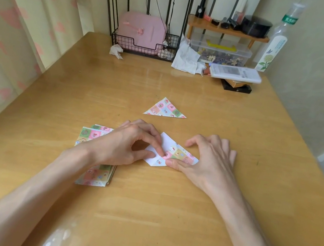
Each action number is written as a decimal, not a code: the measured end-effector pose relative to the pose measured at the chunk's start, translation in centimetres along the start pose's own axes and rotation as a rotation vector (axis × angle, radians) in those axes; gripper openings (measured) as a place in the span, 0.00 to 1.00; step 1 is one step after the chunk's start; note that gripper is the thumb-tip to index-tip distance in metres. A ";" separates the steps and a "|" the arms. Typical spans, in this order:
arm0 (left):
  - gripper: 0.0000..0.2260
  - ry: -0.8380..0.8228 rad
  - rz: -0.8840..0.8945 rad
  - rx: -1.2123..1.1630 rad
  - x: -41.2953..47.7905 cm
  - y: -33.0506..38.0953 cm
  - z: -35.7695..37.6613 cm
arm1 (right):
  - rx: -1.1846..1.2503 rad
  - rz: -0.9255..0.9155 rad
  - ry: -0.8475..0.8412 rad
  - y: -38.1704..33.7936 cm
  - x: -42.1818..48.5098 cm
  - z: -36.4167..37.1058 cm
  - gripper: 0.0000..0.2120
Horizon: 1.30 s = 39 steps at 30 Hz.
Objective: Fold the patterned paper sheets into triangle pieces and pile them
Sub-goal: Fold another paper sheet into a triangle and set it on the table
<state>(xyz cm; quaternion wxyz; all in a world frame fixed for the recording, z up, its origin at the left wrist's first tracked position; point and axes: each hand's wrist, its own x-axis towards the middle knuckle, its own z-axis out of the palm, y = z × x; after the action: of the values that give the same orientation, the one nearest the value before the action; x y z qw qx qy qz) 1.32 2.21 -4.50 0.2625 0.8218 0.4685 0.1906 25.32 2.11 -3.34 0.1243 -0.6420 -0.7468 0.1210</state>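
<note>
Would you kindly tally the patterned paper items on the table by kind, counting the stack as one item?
Finished triangle piece: 1
Sheet being folded: 1
Stack of unfolded sheets: 1 (how many sheets it holds cannot be told)
Total: 3

Inspector: Work surface?
Clerk: Glossy light wooden table (143, 205); bright glare at its near left corner.
Inspector: Surroundings?
Clerk: Cream curtain (11, 33) with pink hearts, left. Pale wall (323, 85), right. Black wire basket (143, 50) and small wooden shelf (226, 29) at the far edge.
</note>
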 end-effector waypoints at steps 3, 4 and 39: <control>0.09 0.016 -0.008 -0.010 0.1 0.0 -0.1 | 0.004 0.016 -0.060 -0.2 -0.2 -0.1 0.31; 0.09 0.023 -0.012 -0.011 0.0 0.0 -0.1 | 0.051 0.012 -0.076 -0.2 -0.1 -0.1 0.29; 0.10 0.206 0.328 0.393 -0.1 2.2 1.5 | 0.340 -0.416 -0.082 2.7 2.5 0.3 0.08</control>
<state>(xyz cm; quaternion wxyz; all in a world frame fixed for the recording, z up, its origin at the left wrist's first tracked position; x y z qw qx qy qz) 3.59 0.85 -4.30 0.0145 0.8980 0.3816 0.2187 27.37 4.98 -4.49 0.2223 -0.4394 -0.8360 0.2423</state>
